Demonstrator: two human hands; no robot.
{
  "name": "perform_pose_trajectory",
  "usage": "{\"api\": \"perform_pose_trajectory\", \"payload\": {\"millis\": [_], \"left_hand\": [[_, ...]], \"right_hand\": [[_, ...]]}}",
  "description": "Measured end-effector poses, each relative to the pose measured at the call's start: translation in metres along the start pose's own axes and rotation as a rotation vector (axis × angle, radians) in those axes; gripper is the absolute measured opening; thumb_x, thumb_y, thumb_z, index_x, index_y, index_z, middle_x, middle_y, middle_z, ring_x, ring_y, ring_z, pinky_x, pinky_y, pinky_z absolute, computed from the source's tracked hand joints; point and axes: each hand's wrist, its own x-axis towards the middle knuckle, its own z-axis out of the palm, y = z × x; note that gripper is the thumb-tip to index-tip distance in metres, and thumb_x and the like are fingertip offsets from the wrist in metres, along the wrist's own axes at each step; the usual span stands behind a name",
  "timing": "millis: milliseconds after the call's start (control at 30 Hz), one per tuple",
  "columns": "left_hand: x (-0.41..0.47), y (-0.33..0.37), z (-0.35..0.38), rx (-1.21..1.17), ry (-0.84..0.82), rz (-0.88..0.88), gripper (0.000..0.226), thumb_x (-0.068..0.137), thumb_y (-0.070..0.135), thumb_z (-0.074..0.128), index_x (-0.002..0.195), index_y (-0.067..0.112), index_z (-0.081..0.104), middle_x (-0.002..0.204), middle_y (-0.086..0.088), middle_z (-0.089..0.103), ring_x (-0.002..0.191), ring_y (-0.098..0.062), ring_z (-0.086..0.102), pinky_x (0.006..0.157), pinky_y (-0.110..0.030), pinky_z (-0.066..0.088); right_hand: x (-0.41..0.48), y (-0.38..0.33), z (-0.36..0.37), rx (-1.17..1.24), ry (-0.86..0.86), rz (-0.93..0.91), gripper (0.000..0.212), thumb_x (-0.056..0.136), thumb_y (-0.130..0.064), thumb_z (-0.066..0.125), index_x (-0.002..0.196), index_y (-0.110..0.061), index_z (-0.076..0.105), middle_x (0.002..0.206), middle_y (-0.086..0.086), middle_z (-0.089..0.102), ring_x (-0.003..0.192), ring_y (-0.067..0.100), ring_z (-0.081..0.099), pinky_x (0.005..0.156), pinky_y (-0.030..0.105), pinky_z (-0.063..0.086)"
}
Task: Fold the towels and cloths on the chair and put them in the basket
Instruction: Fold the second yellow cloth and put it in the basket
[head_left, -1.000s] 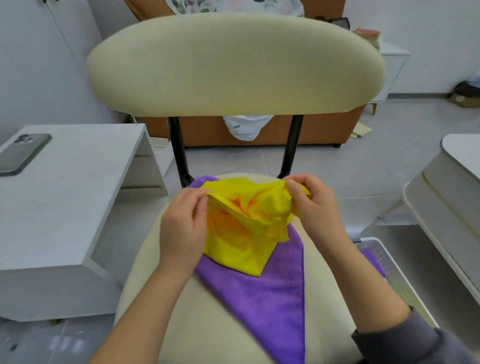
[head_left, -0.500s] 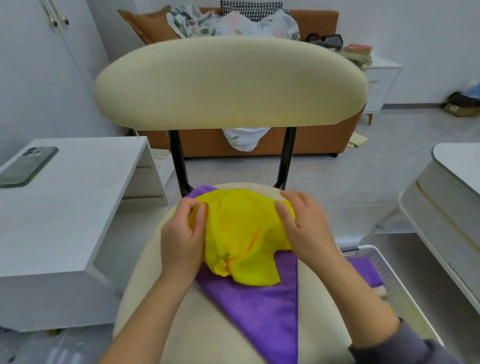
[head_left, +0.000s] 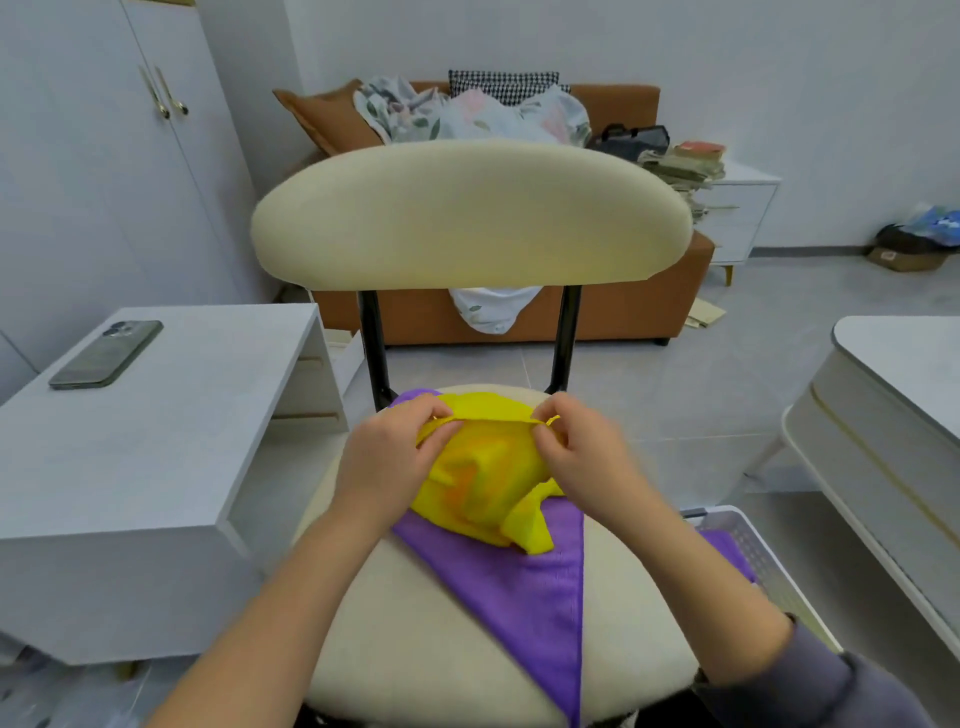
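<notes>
A crumpled yellow cloth lies on the cream chair seat, on top of a flat purple towel. My left hand pinches the cloth's upper edge at its left end. My right hand pinches the same edge at its right end, so the hem runs taut between them. The white plastic basket stands on the floor to the right of the seat, and a purple cloth lies inside it, partly hidden by my right forearm.
A low white table with a phone on it stands to the left. Another white table sits at the right. Behind the chair back is an orange sofa piled with bedding, and a white cabinet.
Both hands moved from the bunched cloth to its upper edge and now stretch that hem between them. The camera tilted up, showing more of the room.
</notes>
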Motion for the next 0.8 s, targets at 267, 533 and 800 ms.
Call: {"api": "perform_pose_trajectory", "payload": {"millis": [267,533,800], "left_hand": [[0.048,0.029,-0.080,0.373,-0.038,0.060,0.013,0.087,0.006,0.051,0.094,0.012,0.060,0.091,-0.010,0.059,0.078,-0.031,0.055,0.059,-0.038,0.043],[0.071,0.069,-0.155,0.365,0.081,-0.019,0.009,0.084,0.013,0.052,0.090,0.015,0.059,0.077,-0.007,0.056,0.072,-0.031,0.051,0.062,-0.038,0.047],[0.075,0.067,-0.180,0.409,0.147,-0.141,0.017,0.093,0.014,0.046,0.097,0.015,0.062,0.087,-0.013,0.063,0.076,-0.032,0.054,0.065,-0.039,0.048]], "right_hand": [[0.006,-0.068,-0.087,-0.067,0.353,-0.204,0.013,0.096,-0.019,0.052,0.103,-0.012,0.061,0.076,-0.001,0.059,0.068,0.017,0.056,0.063,0.036,0.046],[-0.001,-0.096,-0.150,-0.018,0.560,-0.158,0.015,0.098,-0.020,0.044,0.105,-0.015,0.057,0.074,-0.006,0.053,0.062,0.004,0.045,0.059,0.032,0.041],[0.003,-0.092,-0.161,0.032,0.621,-0.097,0.015,0.096,-0.018,0.039,0.100,-0.016,0.053,0.079,-0.002,0.053,0.069,0.015,0.048,0.060,0.034,0.038]]}}
